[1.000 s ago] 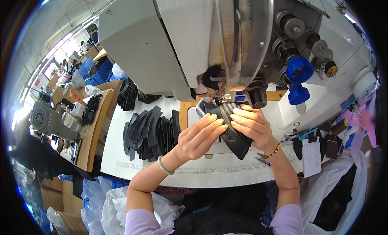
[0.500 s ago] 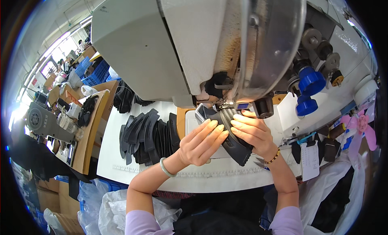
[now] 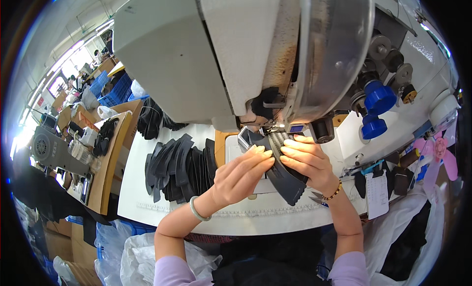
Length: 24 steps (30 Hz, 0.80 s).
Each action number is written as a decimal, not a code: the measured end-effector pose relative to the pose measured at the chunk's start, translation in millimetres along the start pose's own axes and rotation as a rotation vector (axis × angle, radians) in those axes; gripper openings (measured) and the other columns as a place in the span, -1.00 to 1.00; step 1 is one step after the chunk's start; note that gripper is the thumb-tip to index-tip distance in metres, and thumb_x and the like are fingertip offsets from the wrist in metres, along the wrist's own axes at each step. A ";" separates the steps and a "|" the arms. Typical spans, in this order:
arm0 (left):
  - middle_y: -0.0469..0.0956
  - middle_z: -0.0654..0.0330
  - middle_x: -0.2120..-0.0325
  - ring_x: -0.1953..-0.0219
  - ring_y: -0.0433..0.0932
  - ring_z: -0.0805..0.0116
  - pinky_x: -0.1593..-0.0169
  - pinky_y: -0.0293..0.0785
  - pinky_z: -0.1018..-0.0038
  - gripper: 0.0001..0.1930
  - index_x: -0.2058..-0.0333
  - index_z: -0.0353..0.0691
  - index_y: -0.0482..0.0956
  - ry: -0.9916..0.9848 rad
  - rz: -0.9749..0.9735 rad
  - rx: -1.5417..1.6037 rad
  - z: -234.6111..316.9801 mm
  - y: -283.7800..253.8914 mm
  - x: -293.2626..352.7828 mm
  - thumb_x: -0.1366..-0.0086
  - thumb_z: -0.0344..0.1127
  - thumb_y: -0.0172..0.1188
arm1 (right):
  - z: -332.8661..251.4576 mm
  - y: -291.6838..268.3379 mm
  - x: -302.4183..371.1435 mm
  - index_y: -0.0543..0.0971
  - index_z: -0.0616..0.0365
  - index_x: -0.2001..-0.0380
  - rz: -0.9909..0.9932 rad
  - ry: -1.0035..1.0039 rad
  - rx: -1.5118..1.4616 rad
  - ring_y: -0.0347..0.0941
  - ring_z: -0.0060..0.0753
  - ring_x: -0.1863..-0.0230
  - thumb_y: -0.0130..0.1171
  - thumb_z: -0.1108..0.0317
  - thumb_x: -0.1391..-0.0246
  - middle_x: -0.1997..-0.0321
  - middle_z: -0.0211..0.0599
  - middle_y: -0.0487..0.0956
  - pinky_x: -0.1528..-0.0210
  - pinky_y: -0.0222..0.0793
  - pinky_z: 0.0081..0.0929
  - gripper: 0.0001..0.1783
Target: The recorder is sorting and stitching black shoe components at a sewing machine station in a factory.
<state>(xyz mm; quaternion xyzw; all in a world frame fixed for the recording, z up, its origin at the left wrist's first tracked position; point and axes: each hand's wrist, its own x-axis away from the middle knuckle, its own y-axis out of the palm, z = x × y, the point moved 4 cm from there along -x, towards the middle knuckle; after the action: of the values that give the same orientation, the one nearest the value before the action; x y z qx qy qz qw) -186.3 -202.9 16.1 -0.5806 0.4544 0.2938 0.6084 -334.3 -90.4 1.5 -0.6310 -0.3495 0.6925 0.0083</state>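
Under the needle area of a large sewing machine (image 3: 162,55) lies a dark shoe-upper-like piece (image 3: 286,185) with a ribbed grey strip and a zigzag-cut lower edge. Fingers pressed together, my left hand (image 3: 239,177) pinches the piece's left side. My right hand (image 3: 309,163) grips its right side, fingertips beside the ribbed strip and thumb hidden. Both hands are close below the presser foot, which the machine head and the piece partly hide. Left of my left hand, a pile of dark cut pieces (image 3: 169,163) lies fanned out on the white table (image 3: 132,187).
Small scissors or snips (image 3: 318,200) lie beside my right wrist. A printed ruler strip (image 3: 231,213) runs along the table's front. Blue tension knobs (image 3: 379,99), a pink fan (image 3: 437,155) and a paper tag (image 3: 377,195) are at the right. A wooden bench (image 3: 115,163) stands left.
My left hand has turned slightly and its fingers have drawn closer together on the piece. The piece's lower end has shifted a little toward me. My right hand stays nearly in place.
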 end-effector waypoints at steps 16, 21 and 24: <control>0.62 0.11 0.32 0.19 0.62 0.20 0.02 0.60 0.35 -0.78 0.30 -0.33 0.63 0.193 0.027 -0.193 2.6 15.7 6.6 -0.06 -0.42 0.16 | -0.3 -2.3 0.5 0.58 0.17 0.17 -0.009 0.019 -0.024 0.45 -0.29 -0.02 0.28 0.41 0.18 0.03 -0.32 0.55 -0.21 0.31 -0.12 -0.61; 0.63 0.07 0.36 0.25 0.64 0.17 0.10 0.65 0.34 -0.86 0.36 -0.34 0.64 0.216 0.028 -0.205 5.4 14.5 3.3 -0.07 -0.51 0.19 | 0.4 -3.7 0.5 0.58 0.18 0.16 -0.028 0.002 -0.002 0.46 -0.33 0.01 0.30 0.40 0.20 0.05 -0.33 0.56 -0.15 0.33 -0.15 -0.58; 0.63 0.06 0.36 0.25 0.64 0.17 0.09 0.64 0.35 -0.84 0.35 -0.36 0.64 0.216 0.006 -0.203 7.1 9.6 -1.2 -0.07 -0.49 0.16 | -0.9 -5.0 -1.0 0.58 0.18 0.14 -0.036 0.001 0.001 0.46 -0.34 0.03 0.31 0.39 0.22 0.05 -0.34 0.56 -0.11 0.33 -0.17 -0.55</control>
<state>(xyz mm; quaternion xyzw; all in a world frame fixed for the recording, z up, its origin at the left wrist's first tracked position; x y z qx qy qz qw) -193.8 -194.3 12.2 -0.6661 0.4869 0.2759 0.4931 -335.4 -86.6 4.8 -0.6251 -0.3604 0.6921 0.0212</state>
